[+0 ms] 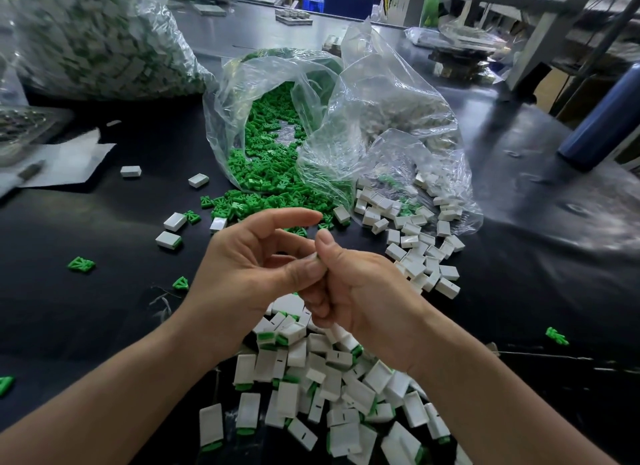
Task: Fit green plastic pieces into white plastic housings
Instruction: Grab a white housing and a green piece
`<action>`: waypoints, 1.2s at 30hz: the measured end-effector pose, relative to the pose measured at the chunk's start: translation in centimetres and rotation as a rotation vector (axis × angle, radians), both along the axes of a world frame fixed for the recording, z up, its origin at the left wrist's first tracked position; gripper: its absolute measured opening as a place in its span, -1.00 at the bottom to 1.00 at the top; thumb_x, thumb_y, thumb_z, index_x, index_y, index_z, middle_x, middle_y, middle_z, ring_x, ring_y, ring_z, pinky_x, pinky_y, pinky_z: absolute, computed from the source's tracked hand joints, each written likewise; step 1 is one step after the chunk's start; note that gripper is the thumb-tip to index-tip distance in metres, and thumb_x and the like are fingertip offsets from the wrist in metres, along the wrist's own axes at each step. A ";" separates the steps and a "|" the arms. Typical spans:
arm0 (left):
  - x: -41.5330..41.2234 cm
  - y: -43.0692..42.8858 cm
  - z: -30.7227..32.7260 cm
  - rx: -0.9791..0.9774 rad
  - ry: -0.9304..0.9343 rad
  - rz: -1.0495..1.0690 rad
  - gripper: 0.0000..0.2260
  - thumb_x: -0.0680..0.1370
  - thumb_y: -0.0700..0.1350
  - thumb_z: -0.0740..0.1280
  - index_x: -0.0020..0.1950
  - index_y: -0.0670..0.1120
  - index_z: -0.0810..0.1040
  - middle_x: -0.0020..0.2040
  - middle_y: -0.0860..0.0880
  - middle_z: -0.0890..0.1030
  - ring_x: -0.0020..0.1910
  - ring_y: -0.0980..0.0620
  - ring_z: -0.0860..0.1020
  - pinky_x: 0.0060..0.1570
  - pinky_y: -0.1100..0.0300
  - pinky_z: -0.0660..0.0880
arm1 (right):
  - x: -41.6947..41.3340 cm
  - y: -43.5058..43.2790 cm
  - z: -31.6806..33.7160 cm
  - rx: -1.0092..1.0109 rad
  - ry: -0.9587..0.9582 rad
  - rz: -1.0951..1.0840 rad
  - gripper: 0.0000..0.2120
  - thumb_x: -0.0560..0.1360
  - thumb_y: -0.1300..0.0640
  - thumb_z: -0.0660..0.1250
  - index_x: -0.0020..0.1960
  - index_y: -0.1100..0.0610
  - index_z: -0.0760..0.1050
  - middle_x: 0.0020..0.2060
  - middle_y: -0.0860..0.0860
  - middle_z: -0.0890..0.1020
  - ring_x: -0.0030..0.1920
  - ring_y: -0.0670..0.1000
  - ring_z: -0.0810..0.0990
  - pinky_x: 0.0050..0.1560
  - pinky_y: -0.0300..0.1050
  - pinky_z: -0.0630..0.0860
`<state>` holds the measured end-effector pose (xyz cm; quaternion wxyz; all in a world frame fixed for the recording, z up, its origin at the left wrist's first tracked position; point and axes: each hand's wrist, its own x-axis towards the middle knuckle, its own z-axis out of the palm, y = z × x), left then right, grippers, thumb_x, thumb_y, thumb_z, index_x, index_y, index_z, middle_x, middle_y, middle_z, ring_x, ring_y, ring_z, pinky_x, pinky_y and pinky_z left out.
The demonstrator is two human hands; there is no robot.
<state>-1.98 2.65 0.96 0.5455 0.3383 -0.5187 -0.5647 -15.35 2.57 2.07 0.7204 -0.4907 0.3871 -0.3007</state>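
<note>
**Hands meet over the heap, open table on both flanks**

The right hand [360, 291] has its thumb and curled fingers pinched on a small pale piece [314, 255], of which only a sliver shows. The left hand [256, 267] lays its thumb against that same spot, with the forefinger arched loosely above. Whether the left hand actually grips cannot be told.

Directly beneath the wrists lies a heap of fitted housings [332, 385], white blocks with green ends poking out, crowding the near edge of the view. Just beyond the fingertips, green pieces [263, 173] spill from the mouth of a clear bag [363, 93]. They are small, ribbed and fan-shaped. Loose white housings [412, 253] trail from the bag toward the right hand.

The black table [104, 308] is barest left of the left forearm, dotted only by a stray green piece [81, 264], and right of the right forearm. A blue bottle [606, 118] stands well off to the far right.
</note>
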 end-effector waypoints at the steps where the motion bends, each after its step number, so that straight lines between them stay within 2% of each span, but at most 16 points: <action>1: 0.0 0.0 0.0 0.002 0.007 0.001 -0.61 0.18 -0.16 0.47 -0.01 -0.11 0.60 -0.31 -0.19 0.63 -0.49 -0.13 0.55 -0.46 0.06 0.54 | -0.1 -0.1 0.0 0.002 -0.001 0.020 -0.30 0.38 -0.20 0.06 0.15 0.42 0.43 -0.45 -0.03 0.36 -0.42 -0.10 0.30 -0.35 -0.23 0.25; 2: 0.0 0.0 0.1 0.004 0.011 0.007 -0.61 0.17 -0.16 0.47 0.00 -0.11 0.60 -0.31 -0.18 0.63 -0.48 -0.14 0.56 -0.46 0.06 0.54 | -0.2 -0.2 0.0 0.012 -0.008 0.033 -0.23 0.37 -0.23 0.03 0.20 0.44 0.38 -0.43 -0.01 0.37 -0.42 -0.10 0.30 -0.34 -0.21 0.24; 4: 0.0 0.0 0.1 0.004 0.005 0.030 -0.61 0.18 -0.17 0.45 -0.01 -0.10 0.59 -0.32 -0.13 0.64 -0.45 -0.07 0.58 -0.45 0.14 0.53 | -0.4 -0.3 0.2 0.038 -0.030 0.068 -0.24 0.36 -0.26 -0.02 0.06 0.43 0.43 -0.42 0.01 0.39 -0.40 -0.08 0.32 -0.34 -0.19 0.24; 6: 0.0 0.0 0.1 0.003 -0.001 0.037 -0.61 0.19 -0.18 0.44 0.00 -0.10 0.58 -0.33 -0.08 0.64 -0.45 0.02 0.58 -0.44 0.23 0.51 | -0.4 -0.3 0.5 0.027 -0.014 0.060 -0.46 0.38 -0.23 -0.02 -0.18 0.25 0.43 -0.41 0.01 0.43 -0.40 -0.08 0.34 -0.33 -0.20 0.24; 7: 0.0 0.0 0.1 0.002 -0.004 0.033 -0.61 0.19 -0.19 0.44 0.01 -0.10 0.57 -0.33 -0.08 0.64 -0.46 0.04 0.57 -0.44 0.24 0.50 | -0.4 -0.3 0.6 0.016 -0.001 0.049 -0.53 0.40 -0.19 0.00 -0.22 0.20 0.41 -0.42 0.01 0.45 -0.39 -0.08 0.35 -0.33 -0.20 0.24; 10: 0.1 -0.1 0.0 -0.005 -0.013 0.018 -0.63 0.26 -0.32 0.49 0.03 -0.12 0.58 -0.30 -0.10 0.64 -0.45 0.02 0.56 -0.42 0.24 0.50 | -0.5 -0.3 0.4 -0.031 0.054 0.012 -0.62 0.52 -0.08 0.02 -0.21 0.19 0.40 -0.42 0.00 0.47 -0.41 -0.09 0.37 -0.34 -0.21 0.24; 14: 0.1 -0.1 -0.1 0.029 0.042 -0.005 -0.70 0.30 -0.31 0.35 0.01 -0.14 0.59 -0.27 -0.16 0.65 -0.45 -0.07 0.58 -0.42 0.19 0.52 | -0.7 -0.3 0.3 -0.099 0.103 -0.003 -0.66 0.39 -0.14 0.11 -0.25 0.14 0.40 -0.43 -0.04 0.48 -0.43 -0.11 0.37 -0.37 -0.24 0.25; 22: 0.1 -0.1 -0.2 0.024 0.049 -0.007 -0.72 0.31 -0.32 0.34 -0.02 -0.11 0.61 -0.26 -0.15 0.66 -0.37 -0.10 0.61 -0.35 0.17 0.55 | -1.0 -0.3 0.4 -0.147 0.085 -0.022 -0.71 0.33 -0.10 0.19 -0.28 0.14 0.41 -0.44 -0.05 0.48 -0.45 -0.13 0.38 -0.43 -0.33 0.29; 27: 0.2 -0.1 -0.2 0.023 0.026 -0.011 -0.73 0.31 -0.30 0.34 -0.08 -0.05 0.67 -0.27 -0.14 0.65 -0.39 -0.09 0.59 -0.35 0.19 0.54 | -1.0 -0.5 0.2 -0.156 0.094 0.004 -0.69 0.35 -0.12 0.18 -0.26 0.15 0.42 -0.43 -0.04 0.49 -0.44 -0.12 0.39 -0.42 -0.32 0.29; 31: 0.1 -0.2 -0.3 0.010 0.008 -0.005 -0.72 0.31 -0.30 0.35 -0.04 -0.06 0.66 -0.25 -0.15 0.65 -0.41 -0.06 0.58 -0.39 0.19 0.51 | -1.0 -0.5 0.1 -0.169 0.150 0.028 -0.57 0.37 -0.22 0.07 -0.24 0.13 0.45 -0.42 -0.05 0.53 -0.44 -0.13 0.41 -0.39 -0.25 0.28; 36: 0.0 -0.1 -0.5 -0.005 0.007 -0.008 -0.72 0.32 -0.31 0.34 -0.03 -0.08 0.65 -0.29 -0.17 0.64 -0.47 -0.14 0.53 -0.42 0.13 0.50 | -0.8 -0.2 0.3 -0.233 0.237 0.008 -0.60 0.41 -0.21 0.04 -0.29 0.09 0.41 -0.48 -0.11 0.51 -0.45 -0.14 0.40 -0.40 -0.30 0.29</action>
